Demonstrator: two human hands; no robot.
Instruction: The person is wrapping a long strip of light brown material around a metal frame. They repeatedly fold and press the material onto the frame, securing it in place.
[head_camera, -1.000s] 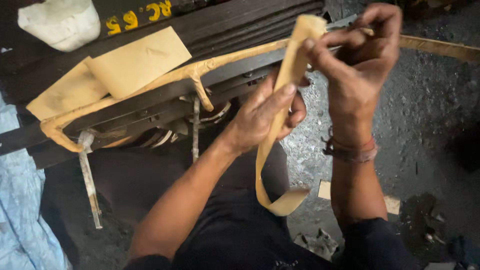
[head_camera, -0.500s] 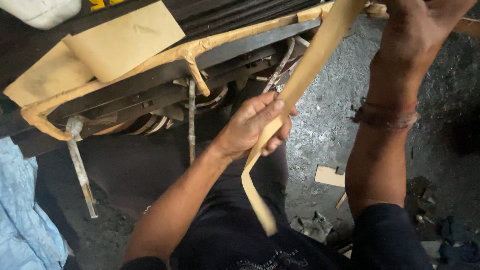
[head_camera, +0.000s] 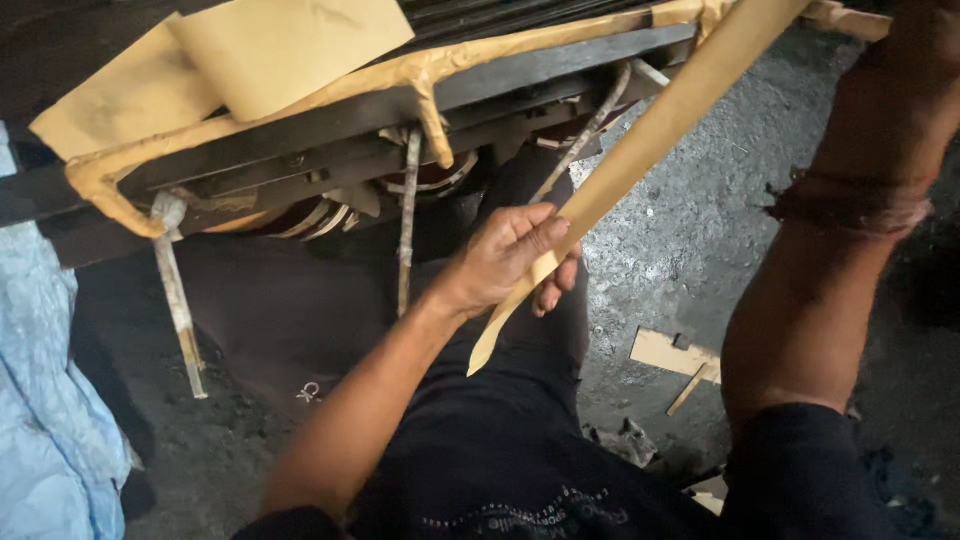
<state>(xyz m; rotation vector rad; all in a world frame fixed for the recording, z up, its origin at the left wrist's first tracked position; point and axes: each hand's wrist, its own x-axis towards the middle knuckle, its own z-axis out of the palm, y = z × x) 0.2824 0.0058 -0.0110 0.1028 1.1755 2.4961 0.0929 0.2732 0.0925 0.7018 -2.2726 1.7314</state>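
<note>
Tan strip | pinched by left hand (right hand unseen) | slanting taut

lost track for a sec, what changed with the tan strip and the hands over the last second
The right hand has risen out of the top of the view, only its forearm showing, pulling the strip from a hanging loop into a straight, taut line. The left hand dropped lower and keeps pinching the strip near its free tail. The dark metal frame and tan sheets on it lie as before.

Dark short-sleeved shirt, dark trousers, bare forearms (a frayed reddish thread band on the right wrist)
</note>
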